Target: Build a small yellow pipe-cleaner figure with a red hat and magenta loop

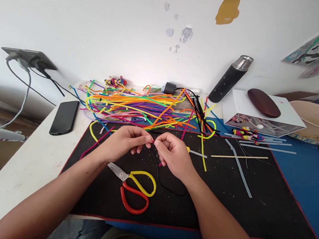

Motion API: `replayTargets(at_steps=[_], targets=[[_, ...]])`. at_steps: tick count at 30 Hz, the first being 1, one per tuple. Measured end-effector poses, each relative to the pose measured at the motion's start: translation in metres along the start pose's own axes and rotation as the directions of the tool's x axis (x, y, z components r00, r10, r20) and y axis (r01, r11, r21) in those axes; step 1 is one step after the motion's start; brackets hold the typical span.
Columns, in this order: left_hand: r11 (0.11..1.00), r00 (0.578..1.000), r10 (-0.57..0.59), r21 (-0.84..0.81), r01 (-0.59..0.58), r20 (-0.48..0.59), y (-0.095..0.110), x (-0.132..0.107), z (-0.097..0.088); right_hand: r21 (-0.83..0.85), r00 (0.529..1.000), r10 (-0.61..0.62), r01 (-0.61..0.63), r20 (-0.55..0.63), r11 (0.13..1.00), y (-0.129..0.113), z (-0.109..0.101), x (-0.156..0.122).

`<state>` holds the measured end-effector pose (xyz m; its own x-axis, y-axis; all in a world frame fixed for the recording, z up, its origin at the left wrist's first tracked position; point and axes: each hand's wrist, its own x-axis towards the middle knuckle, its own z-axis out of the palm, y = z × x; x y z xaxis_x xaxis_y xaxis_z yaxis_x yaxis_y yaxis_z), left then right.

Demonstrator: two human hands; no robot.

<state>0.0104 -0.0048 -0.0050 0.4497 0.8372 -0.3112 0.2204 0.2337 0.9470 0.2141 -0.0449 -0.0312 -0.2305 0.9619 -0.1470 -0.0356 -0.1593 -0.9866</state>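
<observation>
My left hand point(129, 141) and my right hand point(170, 151) meet above the black mat point(250, 220), thumbs and forefingers pinched together. Between the fingertips shows a thin red strand point(153, 141), mostly hidden, so I cannot tell its full shape. A thin black cord point(158, 179) hangs below the fingers and curves across the mat. Under my right hand, a yellow-and-white stick-like tool point(198, 153) partly shows. Scissors point(135, 183) with one yellow and one red handle lie below my hands. Behind the hands spreads a pile of colourful pipe cleaners point(138, 107).
A phone point(64, 117) lies at the left. At the back stand a black flask point(229, 80) and a white box point(269, 109) with a dark mouse point(263, 103) on top. A wooden stick point(238, 157) and pale strips point(240, 170) lie right, near a small colourful figure point(247, 134).
</observation>
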Motion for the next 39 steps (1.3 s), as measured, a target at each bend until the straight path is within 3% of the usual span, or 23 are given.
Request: replayTargets(at_steps=[19, 31, 39], targets=[[0.999, 0.995, -0.007, 0.041, 0.003, 0.101, 0.0001, -0.0004, -0.0066, -0.024, 1.000, -0.001, 0.001, 0.008, 1.000, 0.0050, 0.0006, 0.0004], [1.000, 1.000, 0.001, -0.024, -0.001, -0.009, 0.0009, -0.0003, -0.0021, 0.021, 1.000, 0.001, -0.001, -0.009, 1.000, -0.0009, -0.0002, 0.0006], [0.999, 1.000, -0.001, -0.036, 0.000, -0.011, 0.0000, -0.0012, -0.0001, 0.024, 1.000, -0.001, 0.001, -0.010, 1.000, 0.0012, -0.0003, 0.0006]])
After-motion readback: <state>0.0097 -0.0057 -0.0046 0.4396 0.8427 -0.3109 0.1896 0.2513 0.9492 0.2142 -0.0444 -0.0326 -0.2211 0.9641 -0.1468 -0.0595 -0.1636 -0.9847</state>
